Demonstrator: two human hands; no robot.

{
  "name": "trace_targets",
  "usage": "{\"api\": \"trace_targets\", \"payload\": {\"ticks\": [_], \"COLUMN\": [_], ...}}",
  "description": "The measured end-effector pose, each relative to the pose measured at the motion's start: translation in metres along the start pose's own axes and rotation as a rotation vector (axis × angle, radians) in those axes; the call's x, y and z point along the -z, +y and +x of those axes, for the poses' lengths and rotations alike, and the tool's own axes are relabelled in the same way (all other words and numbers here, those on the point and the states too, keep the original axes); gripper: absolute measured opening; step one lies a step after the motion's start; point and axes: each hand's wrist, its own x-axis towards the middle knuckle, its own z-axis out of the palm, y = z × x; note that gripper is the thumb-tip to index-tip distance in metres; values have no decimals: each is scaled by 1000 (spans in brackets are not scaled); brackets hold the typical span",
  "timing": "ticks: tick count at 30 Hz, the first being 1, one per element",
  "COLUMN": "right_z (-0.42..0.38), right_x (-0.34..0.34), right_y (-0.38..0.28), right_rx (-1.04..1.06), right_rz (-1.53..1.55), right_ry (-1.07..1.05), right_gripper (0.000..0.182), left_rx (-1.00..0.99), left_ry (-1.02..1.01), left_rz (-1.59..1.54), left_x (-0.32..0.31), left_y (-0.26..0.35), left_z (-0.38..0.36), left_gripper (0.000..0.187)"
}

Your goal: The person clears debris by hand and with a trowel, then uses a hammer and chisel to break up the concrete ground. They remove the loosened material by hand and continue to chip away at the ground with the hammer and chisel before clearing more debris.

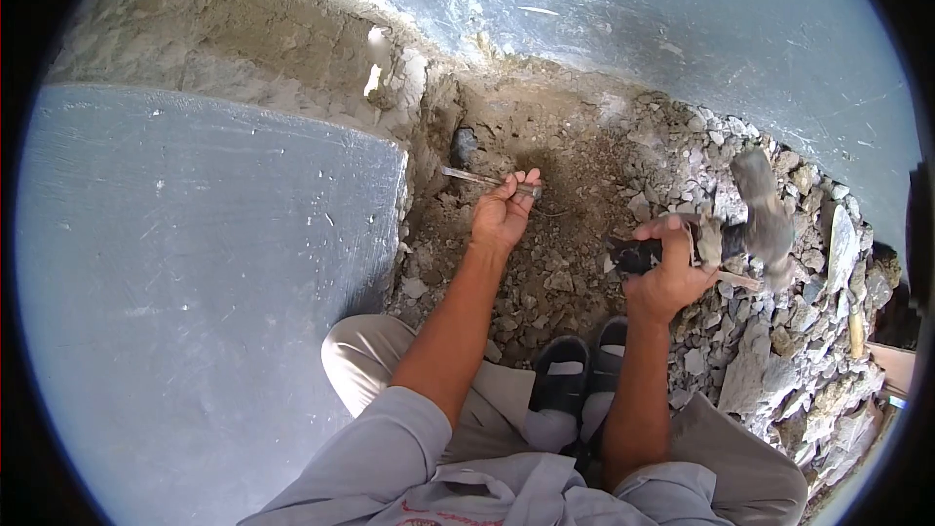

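Observation:
In the head view, my left hand (504, 212) is closed round a metal chisel (473, 176). Its tip points left at the broken edge of the wall recess, and its struck end pokes out past my fingers. My right hand (672, 271) grips the dark handle of a hammer (763, 209), held out to the right of the chisel. The hammer's head is a little blurred and hangs over the rubble. Between the two hands lies dusty brown soil (575, 170).
Grey painted surfaces lie on the left (214, 263) and at the upper right (662, 10), with a rough chipped channel (263, 39) between them. Broken rubble (779, 351) is heaped on the right. My sandalled feet (560, 380) are just below the dig.

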Motion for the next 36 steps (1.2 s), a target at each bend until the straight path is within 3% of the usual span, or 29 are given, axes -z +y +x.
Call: {"api": "trace_targets", "payload": {"ticks": [3,5,7,10,12,13,14,19,20,22,23,26,28,29,31,34,36], "right_z": [-41,-89,-108,-117,-92,-72,-53,-35,-56,-92,-100,-106,-85,-67,-37,-15,-55], "right_x": [-13,-7,-10,-21,-23,-24,-26,-11,-11,-14,-17,-22,-25,-27,-27,-7,-1], "right_y": [22,80,94,78,63,50,33,34,53,82,85,80,60,43,18,18,72], "right_rx": [-330,-551,-883,-859,-739,-644,-562,-345,-383,-680,-934,-952,-776,-685,-459,-333,-294], "right_rz": [-69,-193,-301,-190,-174,-133,-97,15,-40,-139,-179,-143,-195,-221,-141,24,-267], "right_ry": [145,-104,-506,-442,-381,-327,-208,220,137,-131,-323,-426,-399,-380,-161,93,128], "right_gripper": [7,15,20,21,20,19,16,9,10,13,15,19,19,19,15,13,14], "left_rx": [-18,28,133,70,19,22,29,-2,-13,-6,9,82,-1,5,-6,-6,0], "left_ry": [-13,-67,-166,-69,16,-66,-150,-58,-57,-3,46,45,99,-99,-57,-13,62], "left_rz": [-21,-52,-94,149,104,69,38,17,21,15,2,112,253,49,12,-33,-25], "left_x": [1,11,34,56,68,56,42,24,24,31,38,48,44,58,28,17,7], "left_y": [0,-3,-5,-6,-7,-6,-6,-2,-3,-8,-12,-10,-8,-7,-1,0,-2], "left_z": [4,9,17,15,30,26,22,17,18,20,22,23,27,44,27,21,13], "left_gripper": [10,11,12,15,10,9,8,12,12,12,12,15,12,10,8,9,8]}}
